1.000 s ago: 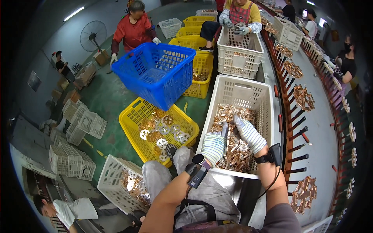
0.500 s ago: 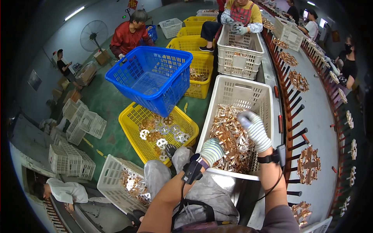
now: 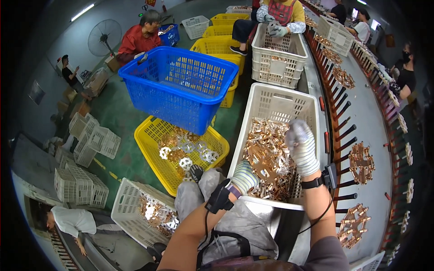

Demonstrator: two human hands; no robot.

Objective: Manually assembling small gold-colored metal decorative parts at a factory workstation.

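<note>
Both my hands wear white gloves with coloured stripes. At the near left side of a white plastic crate [image 3: 282, 90], my left hand [image 3: 245, 176] is closed on the edge of a flat, copper-coloured metal frame [image 3: 263, 161]; its fingertips are hidden. The frame tilts over a heap of small copper-coloured metal pieces [image 3: 275, 131] inside the crate. Above the heap's right side, my right hand [image 3: 302, 147] is closed, fingers bunched together. Whatever it may hold cannot be made out.
A conveyor rack [image 3: 337, 149] with dark pegs and copper-coloured frames runs along my right. A yellow basket [image 3: 147, 149] of flat metal frames stands on my left, beneath a blue basket [image 3: 178, 106] beside a person in red [image 3: 134, 40]. Another white crate [image 3: 121, 203] holds metal parts.
My right hand has shifted slightly right, away from the frame. My left hand stays near the same place. The blue basket has moved right and nearer. Frames on the conveyor rack have shifted.
</note>
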